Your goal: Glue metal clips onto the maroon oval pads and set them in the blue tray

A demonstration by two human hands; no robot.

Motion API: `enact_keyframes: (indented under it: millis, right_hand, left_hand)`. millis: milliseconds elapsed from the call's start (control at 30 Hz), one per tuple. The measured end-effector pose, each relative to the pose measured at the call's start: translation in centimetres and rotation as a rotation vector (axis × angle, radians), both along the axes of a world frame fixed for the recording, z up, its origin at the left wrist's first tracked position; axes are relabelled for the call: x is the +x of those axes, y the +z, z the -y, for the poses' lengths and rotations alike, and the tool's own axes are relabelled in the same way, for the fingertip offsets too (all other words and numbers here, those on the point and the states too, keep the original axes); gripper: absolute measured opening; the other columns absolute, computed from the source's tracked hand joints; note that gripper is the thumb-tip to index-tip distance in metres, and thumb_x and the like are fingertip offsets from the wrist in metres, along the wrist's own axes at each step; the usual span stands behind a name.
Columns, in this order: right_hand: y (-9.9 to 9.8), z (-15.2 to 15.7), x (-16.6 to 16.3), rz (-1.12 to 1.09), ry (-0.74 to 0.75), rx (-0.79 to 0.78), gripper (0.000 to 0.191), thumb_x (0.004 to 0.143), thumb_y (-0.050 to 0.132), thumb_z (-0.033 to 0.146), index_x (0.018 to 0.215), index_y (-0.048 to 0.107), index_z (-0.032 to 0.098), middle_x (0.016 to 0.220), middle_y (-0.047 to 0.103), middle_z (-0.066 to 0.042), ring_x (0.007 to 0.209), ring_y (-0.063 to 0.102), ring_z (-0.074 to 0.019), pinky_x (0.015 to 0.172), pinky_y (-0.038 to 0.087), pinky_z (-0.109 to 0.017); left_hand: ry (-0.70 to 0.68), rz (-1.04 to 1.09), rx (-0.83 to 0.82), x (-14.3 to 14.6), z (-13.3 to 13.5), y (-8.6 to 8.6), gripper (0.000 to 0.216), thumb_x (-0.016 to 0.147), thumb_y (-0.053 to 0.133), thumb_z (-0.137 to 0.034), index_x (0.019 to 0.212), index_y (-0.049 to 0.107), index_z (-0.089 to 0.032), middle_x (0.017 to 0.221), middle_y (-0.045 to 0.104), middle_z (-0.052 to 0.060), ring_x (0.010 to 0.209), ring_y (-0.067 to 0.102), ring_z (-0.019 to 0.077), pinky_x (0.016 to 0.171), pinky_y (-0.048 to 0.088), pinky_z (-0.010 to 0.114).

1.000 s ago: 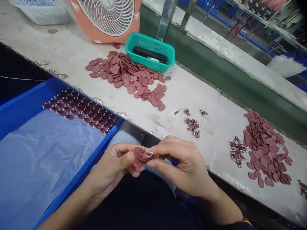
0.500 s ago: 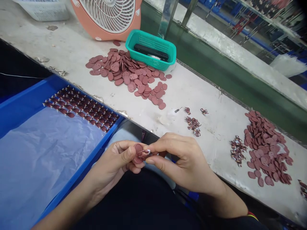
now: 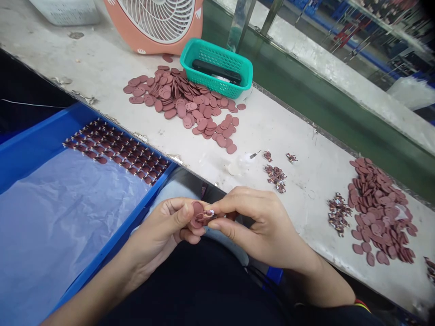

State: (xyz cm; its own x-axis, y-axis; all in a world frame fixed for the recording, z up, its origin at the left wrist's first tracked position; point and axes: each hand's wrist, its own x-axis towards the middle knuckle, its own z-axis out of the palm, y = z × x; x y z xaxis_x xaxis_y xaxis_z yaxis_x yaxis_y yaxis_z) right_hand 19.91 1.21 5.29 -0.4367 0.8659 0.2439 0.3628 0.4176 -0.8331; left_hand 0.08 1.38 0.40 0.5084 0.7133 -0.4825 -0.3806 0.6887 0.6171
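Note:
Over my lap, my left hand [image 3: 163, 228] pinches a reddish-brown oval disc [image 3: 196, 213] between thumb and fingers. My right hand [image 3: 253, 226] meets it from the right, its thumb and forefinger closed on a small dark-red metal clip [image 3: 207, 215] pressed against the disc. Both hands hang just below the worktable's near edge [image 3: 234, 179]. Most of the clip is hidden by my fingertips.
A blue bin [image 3: 37, 145] at my left holds rows of finished pieces [image 3: 115, 151] on plastic sheet. On the table lie two disc piles [image 3: 185, 102] [image 3: 380, 210], small clip heaps [image 3: 275, 174] [image 3: 336, 213], a teal basket [image 3: 217, 68] and an orange fan [image 3: 156, 22].
My two hands stay joined on the disc and clip, shifting slightly upward in view. The camera has tilted a little; nothing on the table moved.

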Motion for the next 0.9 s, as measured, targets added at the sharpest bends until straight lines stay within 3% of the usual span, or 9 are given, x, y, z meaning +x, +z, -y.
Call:
enact_keyframes:
  millis: [467, 900]
  right_hand:
    - [0.7, 0.0, -0.4, 0.082, 0.089, 0.114, 0.012, 0.090, 0.070, 0.011, 0.102, 0.071, 0.012, 0.088, 0.076, -0.005, 0.077, 0.068, -0.0121, 0.077, 0.055, -0.023]
    - [0.9, 0.9, -0.1, 0.067, 0.103, 0.151, 0.018, 0.087, 0.072, 0.005, 0.104, 0.071, 0.008, 0.092, 0.074, -0.005, 0.081, 0.066, -0.0108, 0.078, 0.055, -0.022]
  left_hand:
    - [0.015, -0.078, 0.011, -0.3, 0.5, 0.6, 0.037, 0.061, 0.088, -0.054, 0.071, 0.081, -0.019, 0.054, 0.064, -0.001, 0.051, 0.055, 0.0074, 0.052, 0.050, 0.014]
    - [-0.006, 0.012, 0.050, -0.2, 0.8, 1.0, 0.029, 0.067, 0.088, -0.047, 0.081, 0.082, -0.022, 0.060, 0.070, -0.002, 0.054, 0.058, 0.0081, 0.057, 0.049, 0.016]
